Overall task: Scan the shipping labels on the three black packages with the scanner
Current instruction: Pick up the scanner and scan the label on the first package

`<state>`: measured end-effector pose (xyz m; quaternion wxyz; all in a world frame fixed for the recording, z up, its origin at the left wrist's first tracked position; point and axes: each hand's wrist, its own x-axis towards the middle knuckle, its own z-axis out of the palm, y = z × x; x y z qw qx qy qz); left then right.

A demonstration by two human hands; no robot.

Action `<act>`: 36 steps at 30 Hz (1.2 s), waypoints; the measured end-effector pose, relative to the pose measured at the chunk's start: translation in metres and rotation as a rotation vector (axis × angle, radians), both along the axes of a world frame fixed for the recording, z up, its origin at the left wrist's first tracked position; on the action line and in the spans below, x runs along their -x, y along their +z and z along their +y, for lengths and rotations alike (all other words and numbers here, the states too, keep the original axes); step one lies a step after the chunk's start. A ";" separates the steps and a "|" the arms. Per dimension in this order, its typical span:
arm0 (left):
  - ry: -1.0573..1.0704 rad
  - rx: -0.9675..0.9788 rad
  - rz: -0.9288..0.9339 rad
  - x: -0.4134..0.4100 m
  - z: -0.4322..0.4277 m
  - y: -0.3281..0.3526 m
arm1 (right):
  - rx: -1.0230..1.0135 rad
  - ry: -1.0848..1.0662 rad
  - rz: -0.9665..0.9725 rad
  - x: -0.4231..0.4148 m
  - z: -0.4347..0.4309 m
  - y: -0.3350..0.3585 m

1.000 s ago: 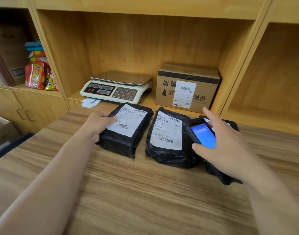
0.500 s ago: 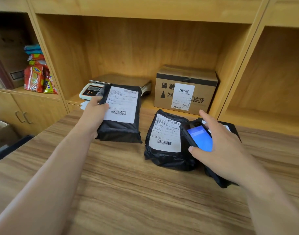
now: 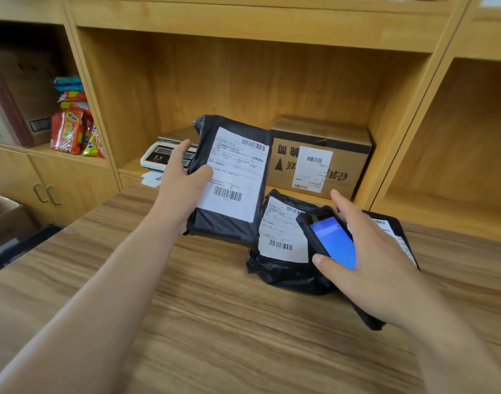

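My left hand [image 3: 178, 189] grips the first black package [image 3: 232, 180] by its left edge and holds it upright above the wooden table, white label facing me. A second black package [image 3: 280, 251] lies flat on the table with its barcode label up. The third black package [image 3: 397, 237] lies to its right, mostly hidden behind my right hand [image 3: 368, 260]. That hand holds the black handheld scanner [image 3: 328, 237], blue screen lit, over the gap between the two lying packages.
A cardboard box [image 3: 320, 157] with a label stands in the shelf alcove behind the packages. A weighing scale [image 3: 164, 155] sits left of it, partly hidden by the raised package. Snack bags [image 3: 73, 129] fill the left shelf. The wooden table [image 3: 215, 322] stretches toward me.
My left hand has lifted the first package off the table, up and to the right, tilting its label toward me. The right hand with the scanner has stayed almost still.
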<state>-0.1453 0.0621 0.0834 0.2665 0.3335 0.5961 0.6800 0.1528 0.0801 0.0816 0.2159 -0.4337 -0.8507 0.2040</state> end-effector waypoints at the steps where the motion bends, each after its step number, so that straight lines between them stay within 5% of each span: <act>1: 0.001 -0.007 -0.004 -0.002 0.000 0.000 | 0.001 0.017 -0.005 0.000 -0.001 0.001; 29: 0.060 -0.154 0.123 -0.008 0.000 -0.004 | 0.067 0.102 -0.193 0.007 -0.014 0.004; 36: 0.011 -0.096 0.062 0.004 0.003 -0.007 | 0.039 0.070 -0.063 0.008 -0.013 0.004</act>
